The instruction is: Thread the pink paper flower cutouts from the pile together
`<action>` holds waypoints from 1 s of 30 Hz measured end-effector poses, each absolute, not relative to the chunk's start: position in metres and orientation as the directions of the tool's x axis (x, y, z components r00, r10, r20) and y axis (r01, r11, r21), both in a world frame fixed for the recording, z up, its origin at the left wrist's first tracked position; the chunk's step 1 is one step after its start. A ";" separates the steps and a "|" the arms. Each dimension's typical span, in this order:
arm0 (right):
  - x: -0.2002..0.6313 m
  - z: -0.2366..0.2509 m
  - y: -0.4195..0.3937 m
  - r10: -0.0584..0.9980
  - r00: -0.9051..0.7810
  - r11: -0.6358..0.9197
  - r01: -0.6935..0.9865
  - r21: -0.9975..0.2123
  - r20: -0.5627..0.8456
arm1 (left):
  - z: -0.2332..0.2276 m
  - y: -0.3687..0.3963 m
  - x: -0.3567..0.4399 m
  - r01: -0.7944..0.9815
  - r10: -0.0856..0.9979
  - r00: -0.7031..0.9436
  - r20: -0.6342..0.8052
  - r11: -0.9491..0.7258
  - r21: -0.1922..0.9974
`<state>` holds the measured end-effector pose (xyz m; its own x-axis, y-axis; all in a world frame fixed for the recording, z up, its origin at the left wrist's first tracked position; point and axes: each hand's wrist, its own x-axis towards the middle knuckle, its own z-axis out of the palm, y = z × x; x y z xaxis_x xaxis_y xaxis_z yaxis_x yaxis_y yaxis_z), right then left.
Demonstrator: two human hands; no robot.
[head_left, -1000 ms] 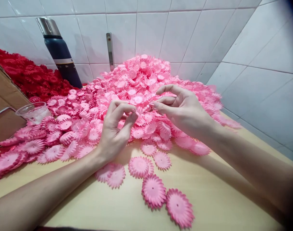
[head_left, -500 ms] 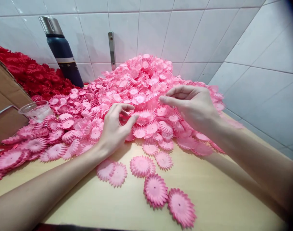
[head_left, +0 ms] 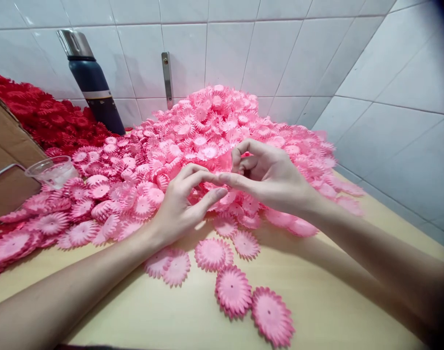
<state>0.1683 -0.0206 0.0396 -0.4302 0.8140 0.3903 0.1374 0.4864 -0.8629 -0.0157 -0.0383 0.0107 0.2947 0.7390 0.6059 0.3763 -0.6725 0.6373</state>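
Pink scalloped paper-like flower discs (head_left: 207, 138) lie heaped in front of me. My left hand (head_left: 187, 206) is held over the front of the heap, its fingers bent and its thumb apart from them, with nothing visible between. From the right comes my right hand (head_left: 267, 175), thumb stretched out and the other fingers curled apart from it. Its thumb tip meets the left fingertips, or overlaps them in view. I make out no object in it. Below the hands, two darker-edged stacks, a left stack (head_left: 232, 291) and a right stack (head_left: 273, 316), rest on the table (head_left: 163, 316).
Red discs (head_left: 54, 114) are piled at the far left, beside a dark blue bottle (head_left: 94, 87). A clear plastic cup (head_left: 52, 172) stands by a cardboard box (head_left: 10, 160). White tiled walls (head_left: 280, 53) bound the table, and a metal bracket (head_left: 167, 80) is fixed there.
My right hand has moved left and down until its thumb reaches the left fingertips. My left hand has shifted slightly right and lower. The view has shifted a little.
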 end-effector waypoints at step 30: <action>0.171 0.033 -0.021 0.651 -0.606 0.683 0.205 -0.700 0.457 | 0.010 -0.034 -0.019 0.154 0.858 0.248 0.449 -0.493 0.856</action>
